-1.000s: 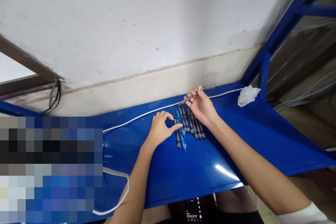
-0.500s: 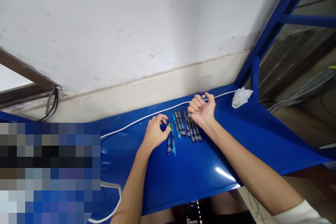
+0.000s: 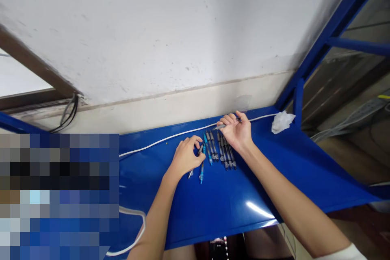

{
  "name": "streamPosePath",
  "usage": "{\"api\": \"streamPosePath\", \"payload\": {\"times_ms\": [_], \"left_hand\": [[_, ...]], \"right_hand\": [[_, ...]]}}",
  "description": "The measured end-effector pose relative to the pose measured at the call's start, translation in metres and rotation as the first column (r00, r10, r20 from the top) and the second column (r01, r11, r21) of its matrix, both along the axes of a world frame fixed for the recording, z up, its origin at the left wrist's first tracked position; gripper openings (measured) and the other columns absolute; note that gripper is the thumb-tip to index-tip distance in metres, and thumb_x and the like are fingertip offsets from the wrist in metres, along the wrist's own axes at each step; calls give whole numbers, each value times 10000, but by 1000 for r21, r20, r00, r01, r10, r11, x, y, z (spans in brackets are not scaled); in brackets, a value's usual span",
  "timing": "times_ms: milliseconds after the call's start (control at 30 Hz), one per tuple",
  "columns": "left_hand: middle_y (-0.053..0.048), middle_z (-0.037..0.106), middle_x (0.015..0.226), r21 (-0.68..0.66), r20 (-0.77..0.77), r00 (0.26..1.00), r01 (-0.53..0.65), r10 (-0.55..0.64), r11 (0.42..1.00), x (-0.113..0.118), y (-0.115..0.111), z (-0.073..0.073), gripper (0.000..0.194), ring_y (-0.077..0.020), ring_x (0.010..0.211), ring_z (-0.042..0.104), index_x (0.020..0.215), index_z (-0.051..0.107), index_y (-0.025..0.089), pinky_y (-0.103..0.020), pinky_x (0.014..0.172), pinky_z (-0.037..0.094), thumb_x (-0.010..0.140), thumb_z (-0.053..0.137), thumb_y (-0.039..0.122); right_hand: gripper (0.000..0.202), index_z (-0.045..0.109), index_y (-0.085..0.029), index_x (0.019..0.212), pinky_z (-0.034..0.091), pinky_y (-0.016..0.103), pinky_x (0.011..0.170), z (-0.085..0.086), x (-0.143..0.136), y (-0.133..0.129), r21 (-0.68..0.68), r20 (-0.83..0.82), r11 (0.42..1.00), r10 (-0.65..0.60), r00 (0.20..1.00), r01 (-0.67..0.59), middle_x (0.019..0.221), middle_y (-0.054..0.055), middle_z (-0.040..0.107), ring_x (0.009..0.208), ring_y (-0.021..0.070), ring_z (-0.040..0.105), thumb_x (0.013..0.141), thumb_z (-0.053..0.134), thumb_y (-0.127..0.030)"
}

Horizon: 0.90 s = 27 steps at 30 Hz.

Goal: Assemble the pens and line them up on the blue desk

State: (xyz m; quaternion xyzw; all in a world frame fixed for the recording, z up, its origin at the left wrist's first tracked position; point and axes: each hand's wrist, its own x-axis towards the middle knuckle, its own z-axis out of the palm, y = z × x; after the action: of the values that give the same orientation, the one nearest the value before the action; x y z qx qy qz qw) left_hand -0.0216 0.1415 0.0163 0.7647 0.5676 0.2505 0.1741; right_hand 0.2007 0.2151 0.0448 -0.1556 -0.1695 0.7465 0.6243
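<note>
At far left a pixelated block hides part of our blue table [image 3: 231, 199]. Our left hand [image 3: 184, 158] pinches a pen [image 3: 195, 162], beside a light-blue pen [image 3: 202, 170]. A row of pens [image 3: 224, 152] follows; print unreadable. Our right hand [image 3: 237, 130] curls around a grey pen [image 3: 219, 126].

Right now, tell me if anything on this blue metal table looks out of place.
The crumpled white tissue lies at the far right corner of the blue metal table, apart from the row of dark pens. One light-blue pen beside the left hand sits askew, lower than the row.
</note>
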Motion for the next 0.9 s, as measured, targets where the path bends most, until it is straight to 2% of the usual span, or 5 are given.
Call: {"api": "streamPosePath", "payload": {"times_ms": [233,400,533,700,900], "left_hand": [[-9,769,945,-48,215,974,-60,69,997,-4,3,-6,401,-200,784,666,1150,726,273,-325,737,465,763,700,171],[-27,744,876,-34,514,857,-32,45,999,-8,11,-6,277,-178,732,638,1020,825,232,-304,709,478,762,735,187],[-54,779,899,-122,856,511,58,76,991,-7,13,6,185,-185,780,685,969,846,207,-287,696,485,800,819,277],[-77,801,990,-127,986,-73,255,150,958,-8,9,17,329,-217,956,767,1052,830,181,-313,862,568,750,937,257],[-58,809,1031,-74,943,-289,298,164,952,-8,10,13,333,-243,1062,793,1029,814,167,-324,949,572,727,954,180]], "right_hand": [[559,721,-230,976,495,310,606,1,11,-20,254,584,957,-265,767,137,645,-37,494,590,161,510,1003,535,-757],[464,685,-249,1366,524,448,997,-31,55,-73,562,824,822,-566,-22,-91,1179,108,708,1086,277,663,1091,501,-575],[434,652,-269,1406,528,500,1012,-51,73,-104,520,630,766,-643,-435,-379,1276,147,659,1159,322,638,1097,492,-528],[422,660,-277,1392,542,484,983,-54,68,-110,488,534,719,-695,-482,-495,1306,140,641,1169,318,637,1081,547,-539],[390,610,-259,1406,541,505,1022,-57,68,-111,582,539,686,-728,-424,-438,1303,143,657,1193,319,654,1105,504,-484]]}}
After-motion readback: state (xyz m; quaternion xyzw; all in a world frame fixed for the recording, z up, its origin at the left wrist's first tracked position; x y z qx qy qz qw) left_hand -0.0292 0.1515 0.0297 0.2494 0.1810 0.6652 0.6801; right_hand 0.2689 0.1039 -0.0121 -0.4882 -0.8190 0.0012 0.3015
